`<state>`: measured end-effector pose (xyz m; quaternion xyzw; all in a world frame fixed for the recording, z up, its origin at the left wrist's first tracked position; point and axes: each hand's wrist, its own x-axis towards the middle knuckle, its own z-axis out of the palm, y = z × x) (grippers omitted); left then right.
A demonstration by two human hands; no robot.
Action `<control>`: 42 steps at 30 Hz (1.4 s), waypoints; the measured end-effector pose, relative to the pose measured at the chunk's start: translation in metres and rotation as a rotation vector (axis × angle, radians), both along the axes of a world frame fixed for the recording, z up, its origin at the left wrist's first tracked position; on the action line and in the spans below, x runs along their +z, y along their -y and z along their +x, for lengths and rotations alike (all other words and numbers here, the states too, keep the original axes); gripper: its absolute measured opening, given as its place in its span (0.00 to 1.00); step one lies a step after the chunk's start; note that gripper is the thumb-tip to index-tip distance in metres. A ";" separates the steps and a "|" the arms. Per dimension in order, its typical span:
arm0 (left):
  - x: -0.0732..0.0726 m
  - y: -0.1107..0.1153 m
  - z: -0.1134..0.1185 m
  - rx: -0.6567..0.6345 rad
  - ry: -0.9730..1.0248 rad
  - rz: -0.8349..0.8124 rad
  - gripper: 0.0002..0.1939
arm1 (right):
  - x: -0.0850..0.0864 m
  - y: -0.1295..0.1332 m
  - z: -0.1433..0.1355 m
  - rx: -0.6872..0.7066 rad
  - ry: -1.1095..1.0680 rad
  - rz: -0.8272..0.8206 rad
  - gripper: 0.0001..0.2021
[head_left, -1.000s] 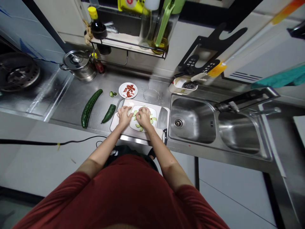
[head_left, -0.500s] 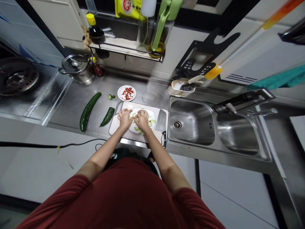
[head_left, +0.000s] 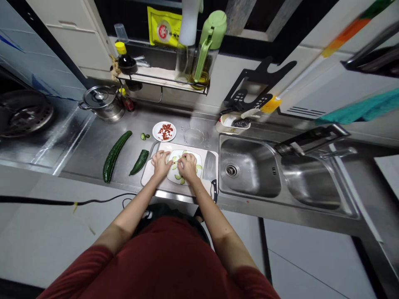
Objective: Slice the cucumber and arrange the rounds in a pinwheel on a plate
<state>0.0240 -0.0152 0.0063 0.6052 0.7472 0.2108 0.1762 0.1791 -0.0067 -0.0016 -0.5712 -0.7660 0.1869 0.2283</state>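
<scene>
My left grip [head_left: 161,164] and right grip [head_left: 187,167] curl, whether holding anything I cannot tell, above a plate [head_left: 172,175] whose cucumber slices [head_left: 178,177] probably want light handling.

lidded pot [head_left: 112,113] beside red bottle [head_left: 128,104] | yellow packet [head_left: 163,28] near shelf [head_left: 157,75] | double sink [head_left: 254,166] right

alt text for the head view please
A person's left hand and right hand are at a white plate of green slices on a cutting board, beside a knife. A cucumber and a cut piece lie to the left; a dish of red bits stands behind.
</scene>
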 end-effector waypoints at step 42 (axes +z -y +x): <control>-0.005 0.012 -0.013 0.129 0.310 0.132 0.18 | 0.031 0.027 0.039 -0.259 -0.195 0.249 0.07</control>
